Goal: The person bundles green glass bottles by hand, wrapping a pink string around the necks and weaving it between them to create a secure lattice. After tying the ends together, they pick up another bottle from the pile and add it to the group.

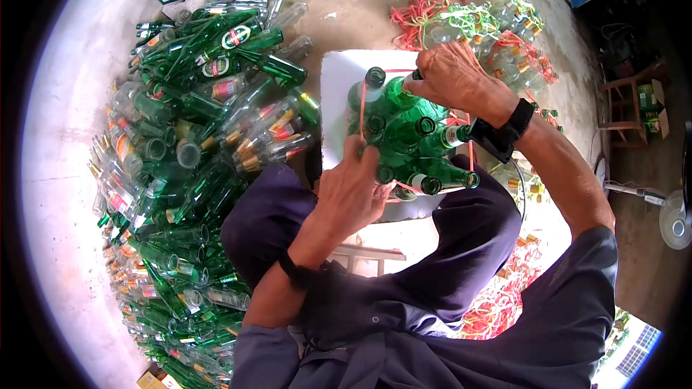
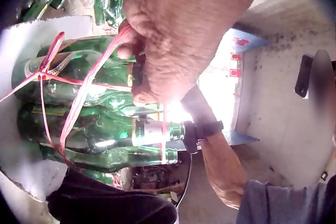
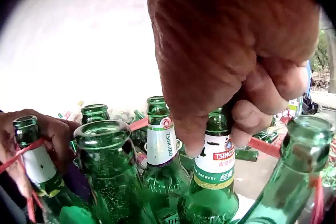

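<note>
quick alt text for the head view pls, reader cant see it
A person's right hand grips one of several green bottles bunched on a white surface, the left hand at the red string around them. A big heap of bottles lies to the left.

Left hand (image 2: 170, 45): gripped a bottle neck (image 2: 137, 73) — pink cord (image 2: 80, 103) ran up to its fingers
Green bottles (image 2: 100, 129): were packed side by side
Right forearm (image 2: 223, 166): wore a black strap (image 2: 211, 129)

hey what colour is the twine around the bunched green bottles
The twine is pinkish red, seen best in the left wrist view.
</note>
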Demonstrator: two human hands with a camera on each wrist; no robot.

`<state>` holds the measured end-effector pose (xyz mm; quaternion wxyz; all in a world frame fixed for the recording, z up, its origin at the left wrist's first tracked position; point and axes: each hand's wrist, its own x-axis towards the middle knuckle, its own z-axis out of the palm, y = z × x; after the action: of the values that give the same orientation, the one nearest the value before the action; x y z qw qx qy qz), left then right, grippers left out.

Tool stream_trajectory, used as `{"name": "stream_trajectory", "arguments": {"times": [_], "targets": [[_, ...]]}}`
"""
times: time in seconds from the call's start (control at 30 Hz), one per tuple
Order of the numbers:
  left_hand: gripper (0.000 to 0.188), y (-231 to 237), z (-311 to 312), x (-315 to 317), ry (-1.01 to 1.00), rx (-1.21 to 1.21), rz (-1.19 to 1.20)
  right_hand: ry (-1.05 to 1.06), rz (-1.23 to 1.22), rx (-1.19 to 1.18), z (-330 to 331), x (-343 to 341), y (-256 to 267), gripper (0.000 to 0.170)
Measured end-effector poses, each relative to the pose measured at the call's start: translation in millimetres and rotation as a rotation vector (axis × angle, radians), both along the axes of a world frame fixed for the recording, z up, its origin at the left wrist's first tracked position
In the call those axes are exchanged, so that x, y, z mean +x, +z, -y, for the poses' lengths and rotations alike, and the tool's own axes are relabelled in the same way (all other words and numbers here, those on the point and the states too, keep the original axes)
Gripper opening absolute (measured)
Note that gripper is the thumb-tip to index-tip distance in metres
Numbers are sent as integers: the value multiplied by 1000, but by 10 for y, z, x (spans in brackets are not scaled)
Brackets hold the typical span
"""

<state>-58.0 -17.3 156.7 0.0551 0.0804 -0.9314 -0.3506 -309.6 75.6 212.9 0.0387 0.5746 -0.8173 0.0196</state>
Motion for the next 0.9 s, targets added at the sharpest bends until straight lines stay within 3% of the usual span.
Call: {"name": "stream_trajectory", "arguments": {"times": [0.13, 0.2, 0.53, 0.6, 0.67, 0.77, 0.9], "targets": [[57, -26, -5, 6, 8, -9, -5, -7, -47, -43, 26, 96, 66, 44], [57, -25, -8, 6, 7, 1, -16, -185, 79, 222, 77, 155, 173, 33], [56, -39, -29, 2, 34, 2, 15, -251, 182, 204, -56, 247, 452, 39], [56, -45, -26, 1, 33, 0, -10, -255, 277, 338, -93, 327, 593, 45], [56, -31, -35, -14, 42, 16, 2, -188, 251, 353, -166, 425, 582, 48], [56, -50, -41, -14, 44, 15, -17, 92, 345, 386, -290, 467, 338, 37], [55, -85, -42, 1, 55, 13, -16, 123, 317, 314, -306, 455, 203, 33]]}}
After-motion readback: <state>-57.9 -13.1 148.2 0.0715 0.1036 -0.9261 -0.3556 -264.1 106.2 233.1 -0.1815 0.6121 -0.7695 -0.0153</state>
